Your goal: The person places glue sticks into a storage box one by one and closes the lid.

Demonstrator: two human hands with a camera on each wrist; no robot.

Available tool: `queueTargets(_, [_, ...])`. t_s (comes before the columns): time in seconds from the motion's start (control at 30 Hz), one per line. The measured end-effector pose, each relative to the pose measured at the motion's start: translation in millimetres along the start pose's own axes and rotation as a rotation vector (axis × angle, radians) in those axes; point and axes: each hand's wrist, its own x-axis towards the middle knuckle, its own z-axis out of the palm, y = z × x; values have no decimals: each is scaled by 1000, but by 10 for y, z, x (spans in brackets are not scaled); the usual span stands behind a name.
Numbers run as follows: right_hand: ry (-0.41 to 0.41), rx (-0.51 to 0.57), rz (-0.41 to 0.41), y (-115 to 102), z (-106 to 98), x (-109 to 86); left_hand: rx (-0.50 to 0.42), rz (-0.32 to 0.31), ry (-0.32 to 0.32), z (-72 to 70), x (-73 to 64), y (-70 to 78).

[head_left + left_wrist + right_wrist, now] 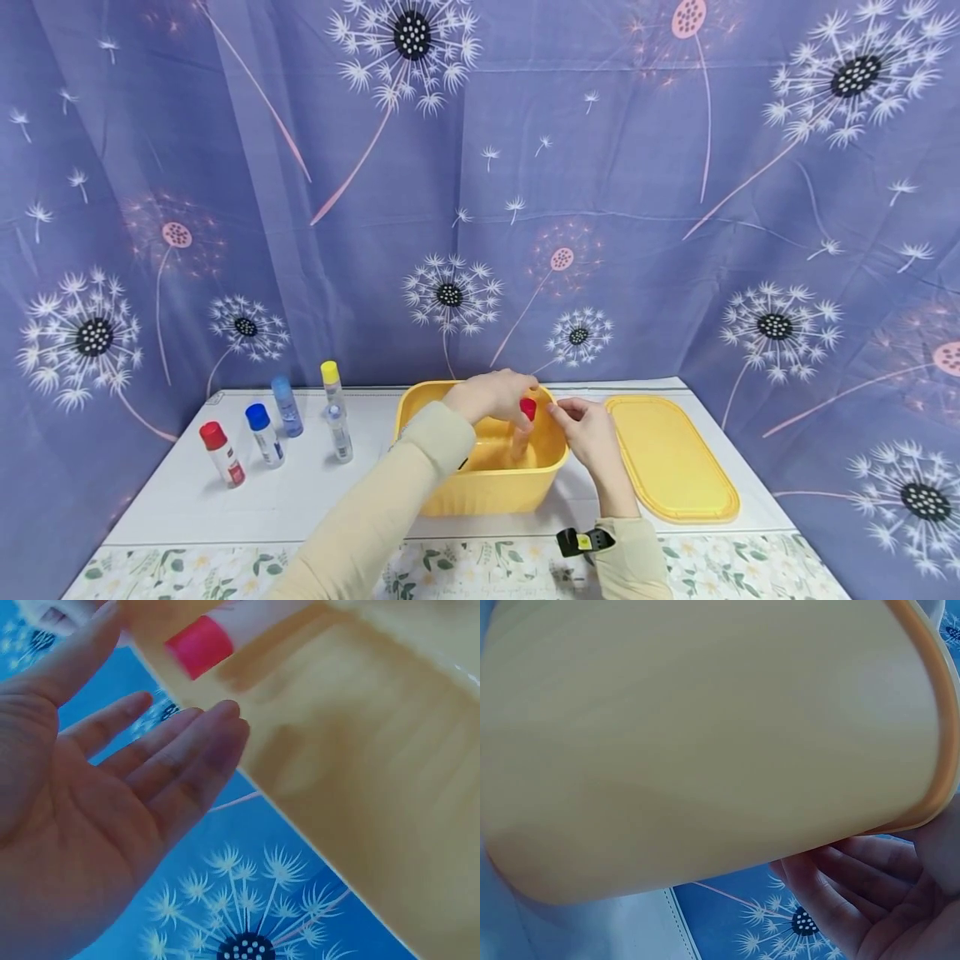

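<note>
A yellow plastic tub point(487, 493) stands in the middle of the table. Inside it, towards the right end, is a clear bottle with a red cap point(528, 408). My left hand point(491, 395) reaches over the tub beside that cap. In the left wrist view the thumb and fingers of the left hand point(112, 772) are spread apart, with the red cap point(201, 646) beyond their tips. My right hand point(592, 435) pinches the tub's right rim. Seen from the right wrist, its fingers point(825, 889) lie along the outside of the tub wall point(705, 750).
To the left stand several capped bottles: red point(223, 455), dark blue point(266, 437), light blue point(287, 407) and yellow point(331, 382), plus another clear bottle point(339, 435) in front of the yellow-capped one. A yellow lid point(675, 458) lies flat on the right. Behind hangs a blue dandelion curtain point(510, 167).
</note>
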Motion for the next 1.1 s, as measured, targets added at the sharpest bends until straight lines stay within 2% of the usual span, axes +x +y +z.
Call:
queueTargets(0.2, [7,-2,1,8,5,6,-51,43,47,-89,-150,-97])
queueTargets(0.4, [4,14,7,25,8,13,-119,113,134,-111,-349,-221])
queueTargets(0.63, [4,15,16,29,12,7,-201,97,243,-116,-641,-347])
queueTargets(0.83, [-4,23,18,28,25,-7,-226,114,353,-71,-848,-482])
queueTargets(0.97, [-5,26,15,32,18,-7,-233,76,440,-18,-968,-579])
queueTargets(1.1, [2,22,12,40,17,4,-237,-14,530,65,-1093,-697])
